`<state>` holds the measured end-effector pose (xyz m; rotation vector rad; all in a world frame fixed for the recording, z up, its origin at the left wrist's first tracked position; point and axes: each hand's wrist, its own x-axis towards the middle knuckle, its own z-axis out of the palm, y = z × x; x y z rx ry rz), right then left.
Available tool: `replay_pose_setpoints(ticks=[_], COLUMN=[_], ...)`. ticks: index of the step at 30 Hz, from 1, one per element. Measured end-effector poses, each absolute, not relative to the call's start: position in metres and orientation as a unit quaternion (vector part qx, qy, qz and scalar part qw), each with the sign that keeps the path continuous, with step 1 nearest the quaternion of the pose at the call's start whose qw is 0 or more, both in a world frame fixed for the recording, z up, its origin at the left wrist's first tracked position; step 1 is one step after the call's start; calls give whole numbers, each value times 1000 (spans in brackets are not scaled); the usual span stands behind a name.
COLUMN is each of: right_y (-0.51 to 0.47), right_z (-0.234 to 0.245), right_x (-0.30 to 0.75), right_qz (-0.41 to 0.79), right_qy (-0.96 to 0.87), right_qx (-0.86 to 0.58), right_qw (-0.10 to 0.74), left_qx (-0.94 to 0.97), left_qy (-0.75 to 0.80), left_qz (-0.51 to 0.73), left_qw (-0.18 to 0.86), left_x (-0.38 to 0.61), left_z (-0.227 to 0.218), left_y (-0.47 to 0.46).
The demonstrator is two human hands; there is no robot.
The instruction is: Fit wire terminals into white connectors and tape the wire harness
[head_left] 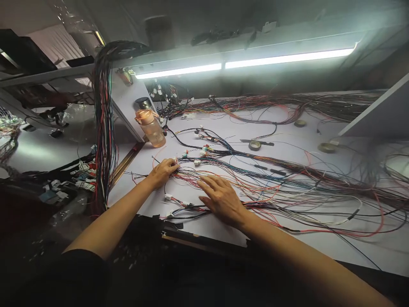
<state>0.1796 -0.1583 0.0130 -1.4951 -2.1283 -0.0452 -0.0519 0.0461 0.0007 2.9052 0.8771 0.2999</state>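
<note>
My left hand [162, 172] is at the left end of a spread of thin wires [188, 177], its fingers closed on the wire ends; exactly which wires is hidden. To the right, my right hand [222, 199] lies palm down over the same wires, fingers stretched out. White connectors [168, 197] on a short cable sit between my hands, nearer the table's front edge. Just beyond the hands are another white connector [197, 162] and a thick wire harness [255, 157] running off to the right.
An orange-capped bottle [152, 128] stands at the back left beside a dark-lidded container [143, 102]. Tape rolls [254, 145] lie farther back. A hanging wire bundle [104, 123] drops over the left shelf end. More wires [255, 104] line the back under a lit tube [287, 57].
</note>
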Motion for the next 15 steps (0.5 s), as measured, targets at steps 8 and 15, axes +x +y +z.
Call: replay_pose_setpoints(ticks=[8, 15], right_y=[-104, -111], right_z=[-18, -21], right_x=[149, 161], right_qz=[50, 12], right_qy=[-807, -776], right_qx=[-569, -598], right_qw=[150, 199], left_qx=[954, 947], left_qy=[264, 267], left_qz=[134, 173], left_qw=[43, 53], left_x=[-67, -73], left_z=[-4, -8], left_y=[46, 50])
